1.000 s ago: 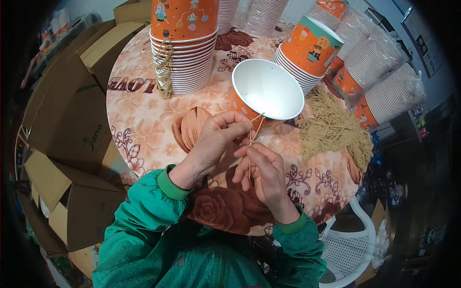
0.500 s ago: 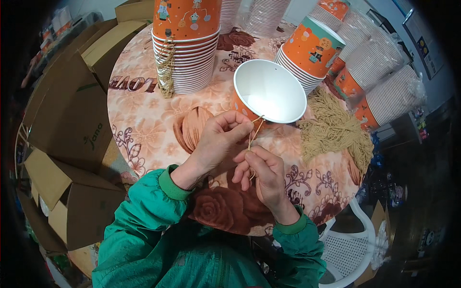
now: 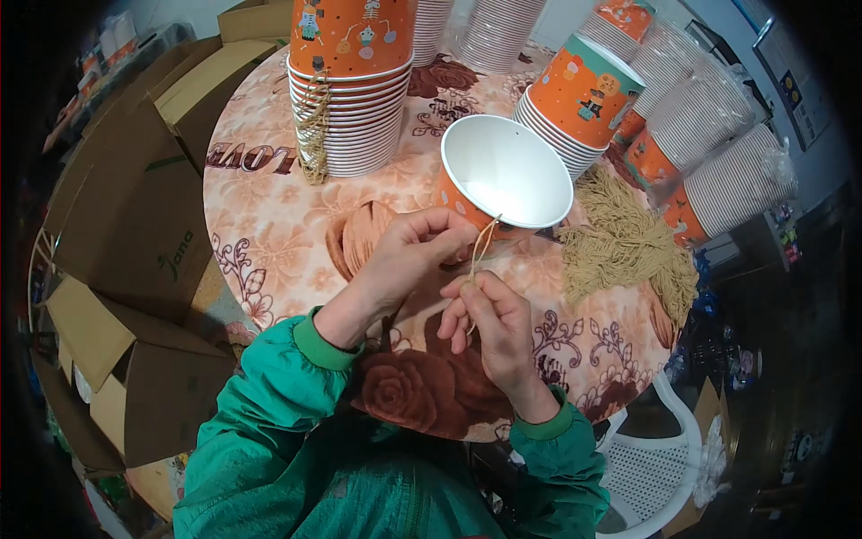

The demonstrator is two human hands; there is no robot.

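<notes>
At frame centre, orange paper cup with empty white inside (image 3: 505,175) tilted, gripped by left hand (image 3: 409,256); right hand (image 3: 489,314) pinched thin tan string (image 3: 480,251) at its rim, above floral-clothed surface (image 3: 269,225).

A makeshift packing workroom: stacked paper cups (image 3: 352,108), cardboard boxes (image 3: 135,225), a floral-clothed table (image 3: 278,242).

I am seeing the orange paper cup with the white inside (image 3: 505,171) tipping slightly further up while my right hand (image 3: 492,316) is drawing the tan string (image 3: 479,251) tauter.
</notes>
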